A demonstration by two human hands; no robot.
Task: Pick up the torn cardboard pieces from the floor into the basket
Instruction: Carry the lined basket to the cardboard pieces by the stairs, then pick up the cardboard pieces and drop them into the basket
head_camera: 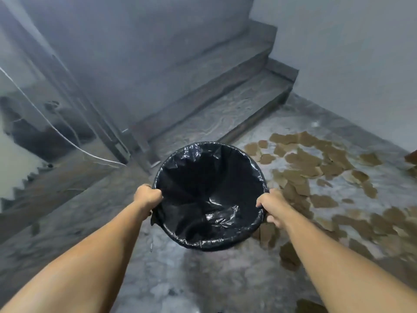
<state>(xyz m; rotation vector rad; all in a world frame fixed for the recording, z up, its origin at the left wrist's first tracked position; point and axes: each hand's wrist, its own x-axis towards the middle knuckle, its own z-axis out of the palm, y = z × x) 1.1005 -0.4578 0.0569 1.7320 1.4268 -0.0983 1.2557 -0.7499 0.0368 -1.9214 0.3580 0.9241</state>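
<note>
A round basket (209, 243) lined with a black plastic bag (209, 188) sits at the centre of the view, held out in front of the person by both hands. The left hand (147, 196) is clenched on the rim at about 9 o'clock of the basket, fingers curled over the edge onto the liner. The right hand (272, 207) is clenched on the rim at about 3 o'clock, thumb on top and fingers wrapped beneath. Both forearms reach in from 7 and 5 o'clock of the frame. The liner is crinkled and folded over the rim all round; only glossy folds of plastic show inside the bag.

The torn cardboard pieces (316, 168) lie scattered on the mottled grey floor (169, 279), spread from about 2 o'clock to 4 o'clock of the basket, many overlapping. Some lie just beside the basket's right edge and under the right wrist; one more piece (308, 307) sits at the bottom edge, near 5 o'clock of the frame.

Grey stone steps (225, 109) rise at 12 o'clock beyond the basket, with pale walls (349, 53) at 1 to 2 o'clock. A glass panel with metal framing (67, 105) stands at 10 o'clock.
</note>
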